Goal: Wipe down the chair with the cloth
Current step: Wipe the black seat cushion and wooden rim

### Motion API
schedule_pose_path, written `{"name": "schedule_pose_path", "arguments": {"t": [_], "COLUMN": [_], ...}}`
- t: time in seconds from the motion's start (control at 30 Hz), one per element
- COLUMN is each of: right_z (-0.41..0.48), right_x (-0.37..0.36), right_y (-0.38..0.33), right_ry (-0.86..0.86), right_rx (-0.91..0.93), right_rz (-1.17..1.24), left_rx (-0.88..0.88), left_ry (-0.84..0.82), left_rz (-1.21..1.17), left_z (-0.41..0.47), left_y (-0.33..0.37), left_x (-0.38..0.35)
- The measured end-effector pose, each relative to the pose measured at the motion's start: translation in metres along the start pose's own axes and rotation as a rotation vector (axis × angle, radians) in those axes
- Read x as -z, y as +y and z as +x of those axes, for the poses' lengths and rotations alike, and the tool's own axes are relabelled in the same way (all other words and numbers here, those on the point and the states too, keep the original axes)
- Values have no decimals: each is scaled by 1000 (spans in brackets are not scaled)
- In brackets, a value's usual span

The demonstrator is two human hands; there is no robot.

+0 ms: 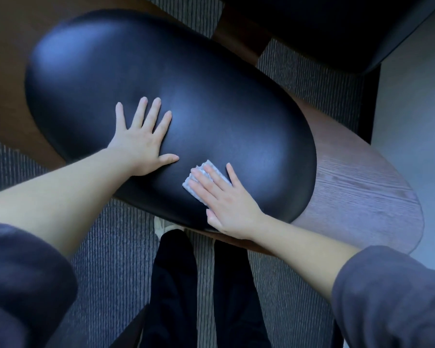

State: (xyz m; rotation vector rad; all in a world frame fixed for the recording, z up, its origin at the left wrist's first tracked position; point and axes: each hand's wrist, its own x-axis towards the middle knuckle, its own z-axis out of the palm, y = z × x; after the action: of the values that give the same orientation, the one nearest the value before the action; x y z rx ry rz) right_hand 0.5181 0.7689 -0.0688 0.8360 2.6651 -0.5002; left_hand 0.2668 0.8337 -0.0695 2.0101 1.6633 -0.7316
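Note:
The chair's black leather cushion (199,96) is a long rounded pad lying on a wooden frame (362,187). My left hand (142,139) rests flat on the pad's near left side with fingers spread. To its right, my right hand (224,197) presses a small folded white cloth (206,172) flat onto the cushion near its front edge. Straight fingers cover most of the cloth; only its far and left edges show.
A second dark padded piece (324,26) on a brown wooden post (239,33) stands at the top right. Grey ribbed carpet (116,259) covers the floor. My legs in dark trousers (204,292) stand close against the chair's front.

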Motion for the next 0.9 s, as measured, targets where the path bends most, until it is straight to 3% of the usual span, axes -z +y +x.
{"name": "schedule_pose_path", "arguments": {"t": [0.57,0.73,0.9], "right_z": [4,4,5], "right_x": [-21,-13,-7], "right_y": [-11,-2,15], "right_ry": [-8,50,94], "right_rx": [606,541,288], "right_rz": [-190,-131,-65], "left_rx": [-18,-49,-34], "left_ry": [8,22,34], "left_rz": [-9,24,35], "left_z": [-12,-13,-12], "left_y": [1,-6,-7], "left_x": [-10,-9,-6]}}
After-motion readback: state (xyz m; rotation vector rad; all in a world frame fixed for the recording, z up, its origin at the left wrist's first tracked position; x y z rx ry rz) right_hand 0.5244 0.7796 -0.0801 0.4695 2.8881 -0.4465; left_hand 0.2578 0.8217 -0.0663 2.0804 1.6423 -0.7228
